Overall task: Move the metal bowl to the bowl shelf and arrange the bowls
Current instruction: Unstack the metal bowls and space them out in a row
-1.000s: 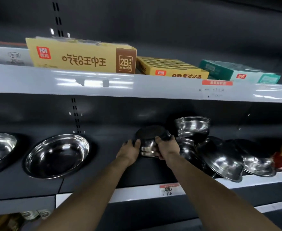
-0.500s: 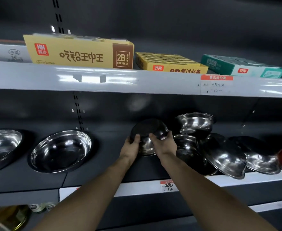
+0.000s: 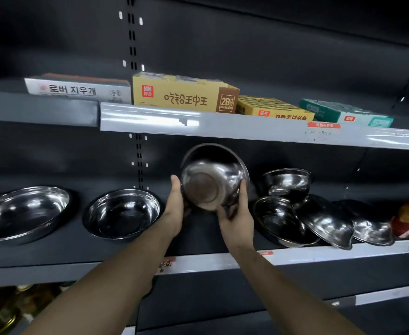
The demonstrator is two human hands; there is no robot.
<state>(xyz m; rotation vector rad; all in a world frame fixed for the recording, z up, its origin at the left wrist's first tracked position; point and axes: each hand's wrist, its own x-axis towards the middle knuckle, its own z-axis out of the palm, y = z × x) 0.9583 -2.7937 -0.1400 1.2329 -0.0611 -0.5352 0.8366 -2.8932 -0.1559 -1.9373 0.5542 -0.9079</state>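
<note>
The dark shelf runs the whole width of the scene, its pale front strip along the near edge, with a second shelf of flat cardboard boxes above it. On the left of the dark shelf sit two wide, shallow steel bowls, mouths up and well apart from each other. On the right lies a loose heap of smaller steel bowls: one upright at the far side, the others tipped and leaning on one another, some overturned near the front strip.

Between these two groups the metal bowl is held clear of the shelf, in the bare gap just left of the heap. It is tipped on its side, so its round flat base faces the person and its mouth faces the back wall. The left hand presses flat against its left wall, and the right hand cups its right and lower side, fingers curled around the rim. Both hands are closed on the bowl, one on each side; neither is clearly nearer.

The bowl is thin, polished steel, smooth and mirror-bright, with a duller worn disc at the base. It probably has to be turned mouth-up and lowered into the gap directly beneath. The slick, curved walls would make a loose grip slide.
</note>
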